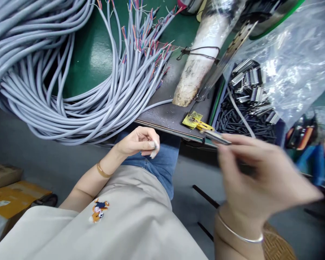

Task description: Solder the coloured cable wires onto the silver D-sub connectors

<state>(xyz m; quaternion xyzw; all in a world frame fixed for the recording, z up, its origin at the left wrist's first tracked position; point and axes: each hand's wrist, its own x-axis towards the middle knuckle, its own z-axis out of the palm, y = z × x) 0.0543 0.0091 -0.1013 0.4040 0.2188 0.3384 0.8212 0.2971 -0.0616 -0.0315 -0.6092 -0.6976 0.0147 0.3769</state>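
Observation:
My left hand is closed over my lap, its fingers curled round something small and whitish that I cannot make out. At the right, my right hand, blurred, pinches a thin metal piece between thumb and fingers. The piece's far end lies near a yellow tool at the table's front edge. Grey cables with stripped, coloured wire ends spread over the left and middle of the table. Beyond my right hand, a bin holds metal connector parts and short black pieces.
A white wrapped roll tied with dark wire leans over the dark mat. Clear plastic bags cover the back right. Pliers stand at the far right. Cardboard boxes and a woven stool are below.

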